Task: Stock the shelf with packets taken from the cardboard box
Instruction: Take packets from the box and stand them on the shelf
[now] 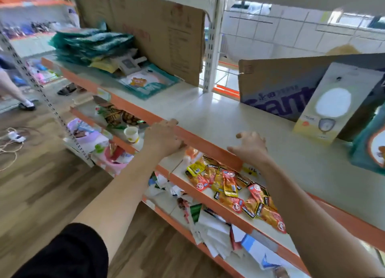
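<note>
Left hand hooks its fingers over the orange shelf lip; right hand rests loosely spread on the board, holding nothing. Packets lie one shelf below the right hand (a loose heap at the front edge), so we judge a careless reach could sweep some off. They lie flat, long axes mostly front-to-back, unaligned.

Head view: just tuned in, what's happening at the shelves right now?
A person stands at the shelving with both arms stretched out. The left hand holds the orange front edge of the upper shelf, fingers curled over it. The right hand rests open at the same edge, holding nothing. Red and yellow packets lie scattered on the lower shelf. Printed cardboard stands at the upper shelf's back. Neither hand has a packet.
</note>
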A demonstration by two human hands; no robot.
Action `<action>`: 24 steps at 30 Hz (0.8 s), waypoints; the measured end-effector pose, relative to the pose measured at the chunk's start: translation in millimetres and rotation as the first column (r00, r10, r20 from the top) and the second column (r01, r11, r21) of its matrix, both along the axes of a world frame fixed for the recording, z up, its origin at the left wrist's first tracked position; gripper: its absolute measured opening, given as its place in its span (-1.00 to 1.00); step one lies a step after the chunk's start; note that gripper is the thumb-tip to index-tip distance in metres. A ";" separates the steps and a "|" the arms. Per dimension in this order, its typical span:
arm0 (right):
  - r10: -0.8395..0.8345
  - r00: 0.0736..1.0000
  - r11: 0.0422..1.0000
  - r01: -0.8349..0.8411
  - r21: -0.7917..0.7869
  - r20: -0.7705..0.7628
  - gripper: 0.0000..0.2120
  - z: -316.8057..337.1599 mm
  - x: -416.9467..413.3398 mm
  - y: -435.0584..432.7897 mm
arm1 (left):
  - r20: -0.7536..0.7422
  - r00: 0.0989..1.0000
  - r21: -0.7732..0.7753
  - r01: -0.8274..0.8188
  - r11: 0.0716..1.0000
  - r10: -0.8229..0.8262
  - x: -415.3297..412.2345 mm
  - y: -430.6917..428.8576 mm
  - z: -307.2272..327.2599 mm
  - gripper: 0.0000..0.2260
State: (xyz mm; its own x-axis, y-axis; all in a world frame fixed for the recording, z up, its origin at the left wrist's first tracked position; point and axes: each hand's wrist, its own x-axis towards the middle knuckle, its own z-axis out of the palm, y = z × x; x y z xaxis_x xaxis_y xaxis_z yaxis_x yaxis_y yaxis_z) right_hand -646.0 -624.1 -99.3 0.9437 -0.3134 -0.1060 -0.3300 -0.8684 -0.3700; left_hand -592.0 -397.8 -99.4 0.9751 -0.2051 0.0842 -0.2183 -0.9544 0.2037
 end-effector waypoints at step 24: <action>0.305 0.952 0.939 -0.301 0.167 0.003 -0.46 -1.3 253.6 181.8 | -0.054 0.957 -0.092 -0.288 0.953 0.284 179.9 180.3 4.8 -0.54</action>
